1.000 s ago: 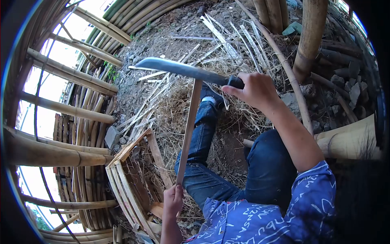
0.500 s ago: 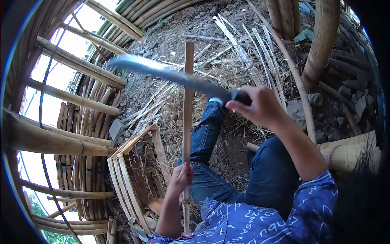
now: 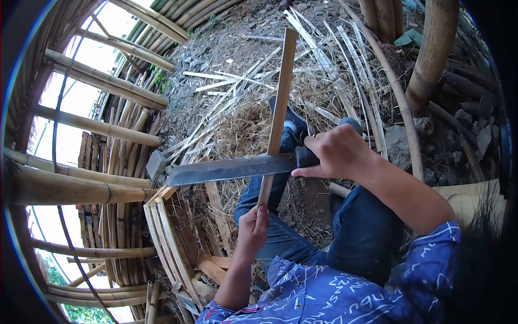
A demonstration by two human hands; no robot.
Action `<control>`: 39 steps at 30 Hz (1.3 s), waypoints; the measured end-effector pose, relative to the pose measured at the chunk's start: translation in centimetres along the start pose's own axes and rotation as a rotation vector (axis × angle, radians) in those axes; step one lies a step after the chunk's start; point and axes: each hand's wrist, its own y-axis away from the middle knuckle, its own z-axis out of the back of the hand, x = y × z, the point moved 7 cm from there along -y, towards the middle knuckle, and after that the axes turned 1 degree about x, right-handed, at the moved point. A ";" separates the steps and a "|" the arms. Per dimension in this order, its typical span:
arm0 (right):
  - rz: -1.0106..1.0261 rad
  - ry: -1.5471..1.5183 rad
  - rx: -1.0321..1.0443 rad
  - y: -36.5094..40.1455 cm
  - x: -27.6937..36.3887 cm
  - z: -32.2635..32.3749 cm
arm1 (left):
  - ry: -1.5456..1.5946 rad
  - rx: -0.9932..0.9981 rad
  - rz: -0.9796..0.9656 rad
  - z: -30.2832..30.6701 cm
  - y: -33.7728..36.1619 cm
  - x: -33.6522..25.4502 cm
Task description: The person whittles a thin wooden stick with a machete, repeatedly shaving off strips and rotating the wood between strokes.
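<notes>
My right hand [image 3: 342,151] is wrapped round the dark handle of a machete [image 3: 226,168], whose long blade points left. The blade crosses a flat bamboo strip [image 3: 281,97] and overlaps it just above my left hand [image 3: 253,222]. That hand grips the strip near its lower end, thumb along it. The strip stands up and away from me, leaning slightly right at its far end. Below both hands are my legs in blue jeans [image 3: 280,232].
Split bamboo strips [image 3: 318,59] and curly shavings [image 3: 243,124] litter the ground ahead. A wooden crate-like frame [image 3: 170,243] stands left of my leg. Bamboo poles [image 3: 108,89] line the left side, and a thick bamboo post [image 3: 431,54] rises at right beside rubble [image 3: 475,135].
The machete has come down along the strip toward my left hand, its blade now nearly level. My left hand has shifted right and up, and the strip now leans right.
</notes>
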 end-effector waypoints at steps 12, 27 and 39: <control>-0.208 -0.022 -0.109 0.9 -4.1 1.9 | -0.035 -0.036 0.059 2.0 3.5 0.5; -0.593 -0.346 -0.317 3.4 -8.6 2.6 | 0.021 0.049 0.135 2.3 3.5 4.8; -0.165 -0.133 0.138 0.1 -1.7 -1.9 | -0.168 0.015 -0.067 -1.0 -0.9 0.8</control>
